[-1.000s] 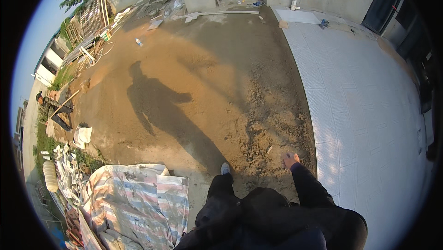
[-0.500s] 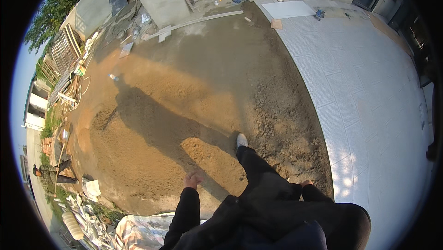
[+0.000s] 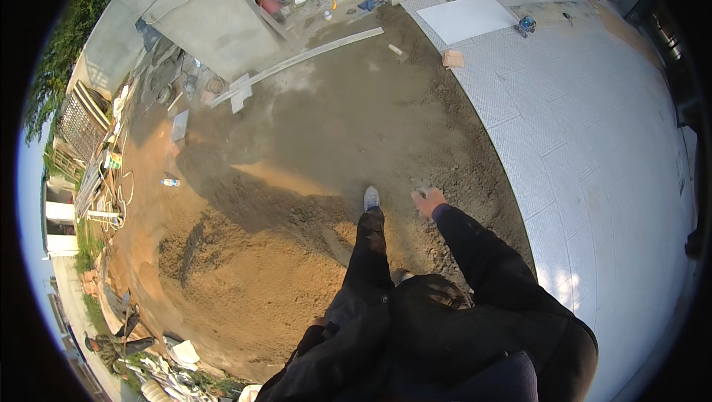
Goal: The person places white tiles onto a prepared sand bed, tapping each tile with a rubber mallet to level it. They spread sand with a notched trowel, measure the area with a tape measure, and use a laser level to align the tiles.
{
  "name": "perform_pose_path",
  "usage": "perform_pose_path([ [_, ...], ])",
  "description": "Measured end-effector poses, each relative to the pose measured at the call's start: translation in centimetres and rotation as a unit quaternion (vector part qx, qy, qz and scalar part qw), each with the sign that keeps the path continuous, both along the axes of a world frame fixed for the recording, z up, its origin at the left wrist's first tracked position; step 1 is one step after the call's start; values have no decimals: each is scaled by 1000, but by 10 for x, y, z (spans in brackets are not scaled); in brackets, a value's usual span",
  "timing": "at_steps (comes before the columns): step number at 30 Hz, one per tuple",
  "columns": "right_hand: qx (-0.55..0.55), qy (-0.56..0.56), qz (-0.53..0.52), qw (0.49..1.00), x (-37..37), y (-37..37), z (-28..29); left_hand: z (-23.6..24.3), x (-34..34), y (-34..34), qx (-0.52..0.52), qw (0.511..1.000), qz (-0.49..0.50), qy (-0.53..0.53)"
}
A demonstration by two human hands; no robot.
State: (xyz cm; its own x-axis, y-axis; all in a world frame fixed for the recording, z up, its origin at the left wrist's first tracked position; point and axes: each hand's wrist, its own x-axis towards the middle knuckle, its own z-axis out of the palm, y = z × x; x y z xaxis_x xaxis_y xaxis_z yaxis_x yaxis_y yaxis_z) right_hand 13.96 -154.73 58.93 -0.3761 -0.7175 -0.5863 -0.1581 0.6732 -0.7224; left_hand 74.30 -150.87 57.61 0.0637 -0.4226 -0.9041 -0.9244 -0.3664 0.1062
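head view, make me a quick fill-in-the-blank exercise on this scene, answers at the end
1. In the picture, the right hand shows on the ____ side of the front white shoe.
2. The small bottle lies in the picture's ____ half.
3. The flat white panel lies ____ from the person than the right hand.
4. The right arm's sleeve is ____ in tone, not pale.

Missing words: right; left; farther; dark.

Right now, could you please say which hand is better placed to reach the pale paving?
Right, most likely: the right hand is out in front, nearer the pale paving; the left hand is farther off, low in view, mostly hidden.
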Motion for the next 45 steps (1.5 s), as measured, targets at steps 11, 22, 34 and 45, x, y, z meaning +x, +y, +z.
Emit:
perform_pose_path([
  [11,320,104,-68,939,-186,-54,-32,9,-378,-462,-81,966,110,221],
  [22,274,172,-129,937,-450,-338,-156,-17,-618,-619,-251,954,-152,68],
  [34,98,259,23,961,-574,-660,-310,-142,-857,-703,-158,927,-227,252],
  [45,56,337,-15,940,-548,-775,-518,-192,-901,-694,101,934,-47,339],
])
